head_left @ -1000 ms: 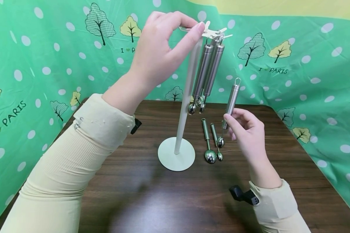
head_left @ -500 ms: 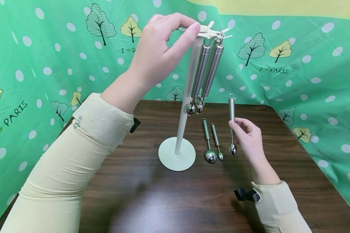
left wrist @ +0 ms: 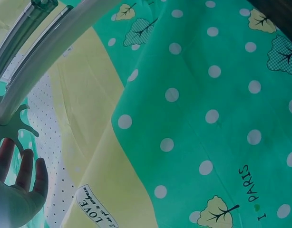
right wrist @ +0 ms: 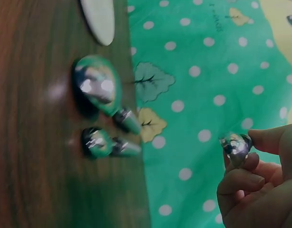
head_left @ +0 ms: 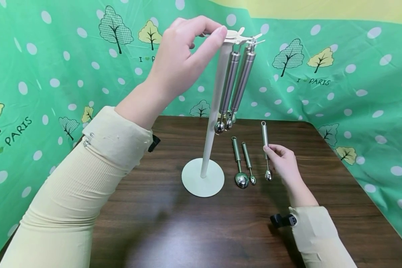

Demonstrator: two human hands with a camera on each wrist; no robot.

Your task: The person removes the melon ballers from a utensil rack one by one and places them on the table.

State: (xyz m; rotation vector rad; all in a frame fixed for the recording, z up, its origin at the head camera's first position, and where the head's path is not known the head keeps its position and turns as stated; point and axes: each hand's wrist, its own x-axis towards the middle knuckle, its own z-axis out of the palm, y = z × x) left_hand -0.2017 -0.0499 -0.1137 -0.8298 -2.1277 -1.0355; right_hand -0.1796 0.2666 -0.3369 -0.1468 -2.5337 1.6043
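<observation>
A white stand with a round base rises from the table. My left hand pinches the hooked top of that stand between thumb and fingers. Several steel scoops with tubular handles hang from the right-side hooks. Low over the table at the right, my right hand pinches the handle of a small steel scoop, bowl downward and loop end up. To its left lie a larger scoop and a smaller scoop, bowls toward me. In the right wrist view the held scoop's bowl shows beside the fingers.
The dark wooden table ends at a back edge behind the stand. A green dotted curtain with tree prints surrounds it on the far and side edges. The tall stand pole stands between both arms.
My right hand has carried the small scoop down and slightly right, from near the hanging scoops to low beside the two lying ones. The hanging scoops shifted slightly left; my left hand stays on the stand top.
</observation>
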